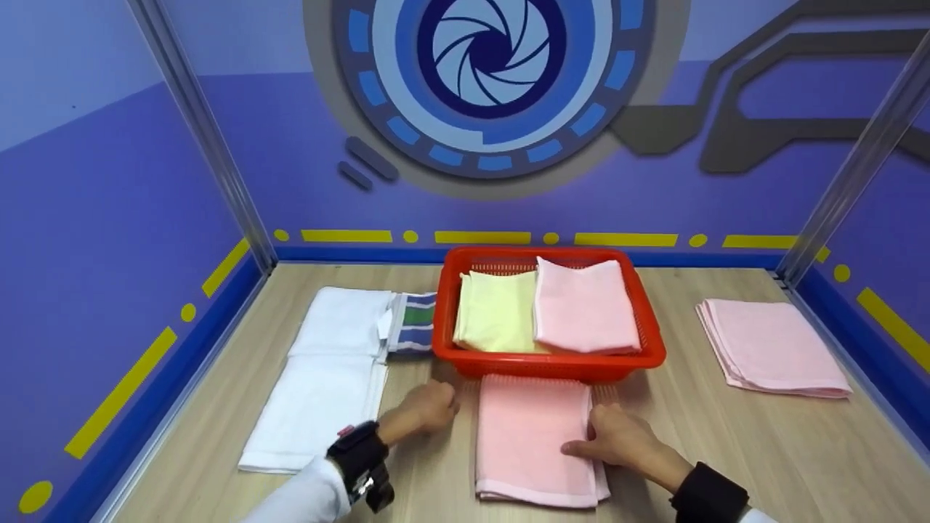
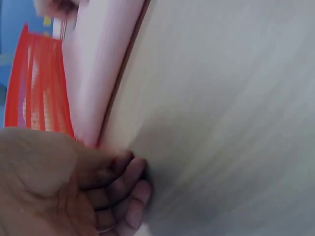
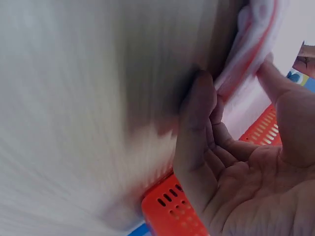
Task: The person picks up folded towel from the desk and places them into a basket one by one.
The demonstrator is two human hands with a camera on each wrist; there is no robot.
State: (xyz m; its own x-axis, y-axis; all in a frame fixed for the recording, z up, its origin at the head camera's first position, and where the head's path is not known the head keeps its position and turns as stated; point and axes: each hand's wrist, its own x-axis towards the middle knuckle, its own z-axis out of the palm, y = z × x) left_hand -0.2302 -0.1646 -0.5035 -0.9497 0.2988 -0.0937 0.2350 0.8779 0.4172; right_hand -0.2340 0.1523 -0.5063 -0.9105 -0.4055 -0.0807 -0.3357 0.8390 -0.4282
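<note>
Wore black straps point(image 1: 710, 495) at both wrists. Pinched pink towel point(image 1: 532, 444), flat in front of the basket point(image 1: 545, 360), by its right edge with right hand point(image 1: 626, 439), thumb on top, likely to control its layers. Curled left hand point(image 1: 429, 407) nearby, empty.

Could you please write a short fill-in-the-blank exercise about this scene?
1. The red plastic basket holds one pink fabric cloth and one folded ____ cloth.
2. The person's ____ hand touches the folded pink cloth in front of the basket.
3. In the head view, folded white fabric lies on the basket's ____ side.

Missing words: yellow; right; left.
</note>
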